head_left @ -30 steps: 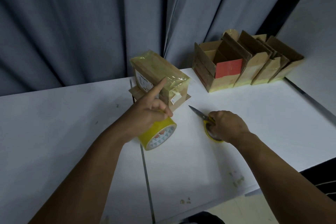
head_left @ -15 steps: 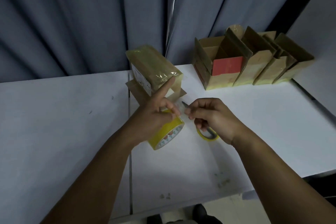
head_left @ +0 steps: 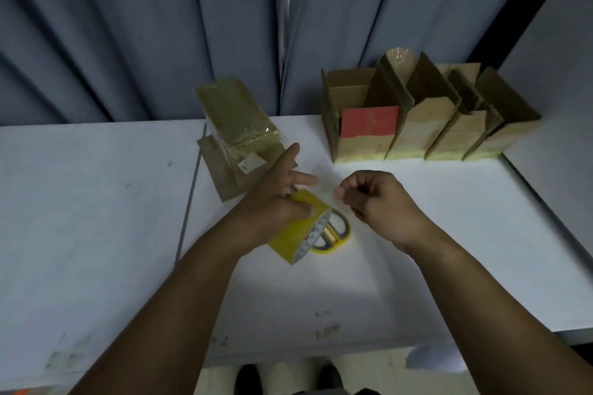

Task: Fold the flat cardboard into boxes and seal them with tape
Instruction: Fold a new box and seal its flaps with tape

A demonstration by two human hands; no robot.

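Yellow tape roll (head_left: 298, 229), clamped by the fingers of the left hand (head_left: 272, 202), hangs just nearside of the sealed box (head_left: 236, 120). The right hand (head_left: 382, 202) has let go of the scissors (head_left: 333, 236) — lying nearside of that box too — and its fingers pinch what seems the loose end: a strip is starting, I'd judge. The roll's core axis tilts downward, away from the box.

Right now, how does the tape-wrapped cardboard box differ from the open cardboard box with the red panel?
The tape-wrapped box is shut and glossy; the red-panel box stands open, flaps up. The tape-wrapped box rests on flat cardboard, the red-panel box on the white table. Both are brown cardboard.
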